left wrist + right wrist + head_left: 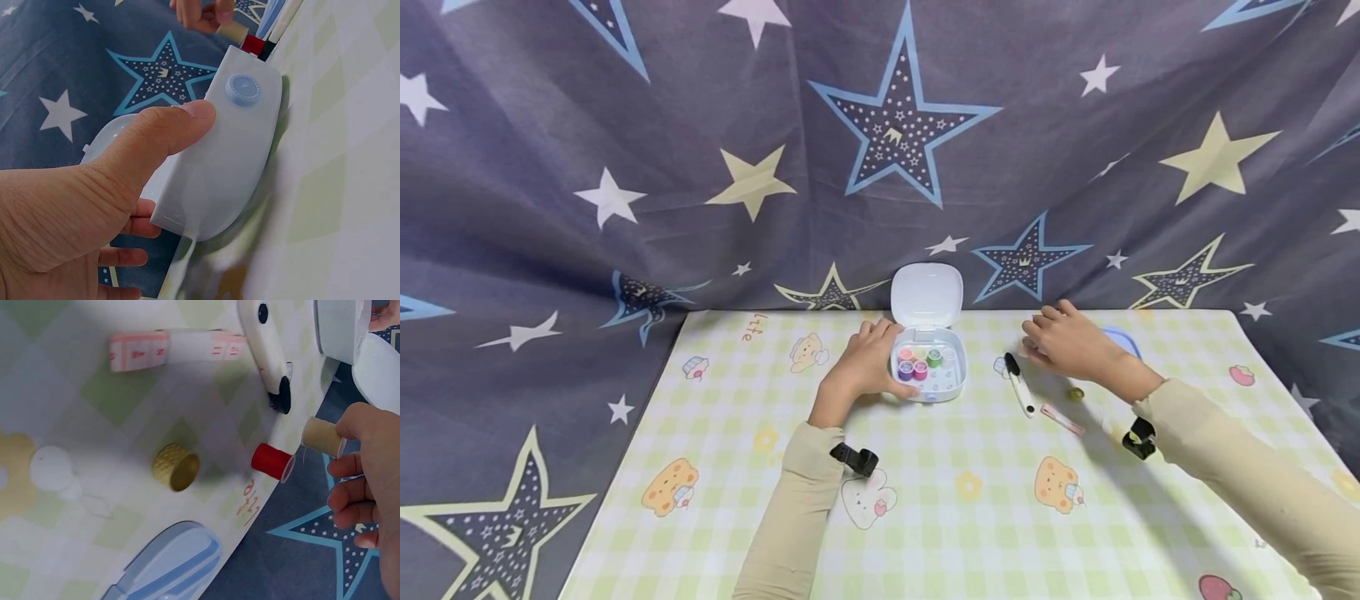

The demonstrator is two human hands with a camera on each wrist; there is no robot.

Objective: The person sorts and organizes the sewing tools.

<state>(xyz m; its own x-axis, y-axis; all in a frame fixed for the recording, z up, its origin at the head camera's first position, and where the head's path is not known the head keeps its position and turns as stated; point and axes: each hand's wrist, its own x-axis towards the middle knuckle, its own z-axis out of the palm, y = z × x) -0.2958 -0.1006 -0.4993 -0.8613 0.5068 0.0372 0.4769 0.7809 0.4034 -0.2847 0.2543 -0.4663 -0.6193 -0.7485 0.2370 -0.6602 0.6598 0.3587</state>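
My left hand (863, 365) grips the left side of a small white box (957, 385), thumb at its front and the other fingers behind. Its lid (927, 296) stands open at the back. Inside sit several coloured thread spools (920, 369), among them pink, purple and green. To the right, my right hand (1071, 346) pinches a beige thread spool (320, 435) between thumb and fingers, raised over the table. Near it, a red thread spool (271, 461) lies on the table. A gold thimble (176, 467) is a little farther from that hand.
Between box and right hand lies a white tool with a black tip (1021, 387). A folded pink-and-white tape measure (1062, 419) is close by. A blue plastic case (1122, 340) sits behind the right wrist. Round white pieces (51, 467) lie on the checked tablecloth (925, 517).
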